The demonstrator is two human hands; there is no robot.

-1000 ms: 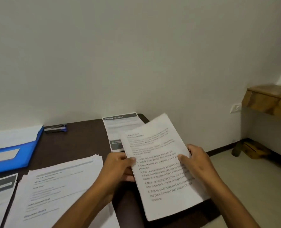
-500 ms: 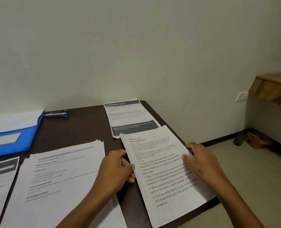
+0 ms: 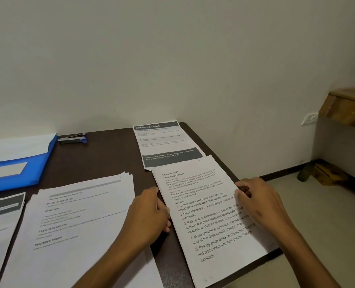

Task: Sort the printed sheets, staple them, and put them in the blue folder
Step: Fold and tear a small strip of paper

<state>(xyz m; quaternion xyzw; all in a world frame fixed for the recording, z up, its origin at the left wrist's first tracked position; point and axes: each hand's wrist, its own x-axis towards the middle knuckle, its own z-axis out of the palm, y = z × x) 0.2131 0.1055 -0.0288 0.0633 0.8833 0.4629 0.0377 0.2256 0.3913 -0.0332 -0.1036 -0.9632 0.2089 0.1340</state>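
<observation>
— Where's the sheet?
— The "Desk Organization" sheet [image 3: 205,213] lies flat at the dark table's [image 3: 101,154] right near edge, white, black numbered lines.
— Hands?
— The left hand [image 3: 149,213] curls at its left edge, the right hand [image 3: 257,202] pinches its right edge.

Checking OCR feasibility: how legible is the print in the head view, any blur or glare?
Head view: dim, even light, no glare; Desk Organization sheet reads clearly at its large lines; Dressing Table sheet only by heading; left stack soft, body text blurred; wide-angle bending toward the edges.
</observation>
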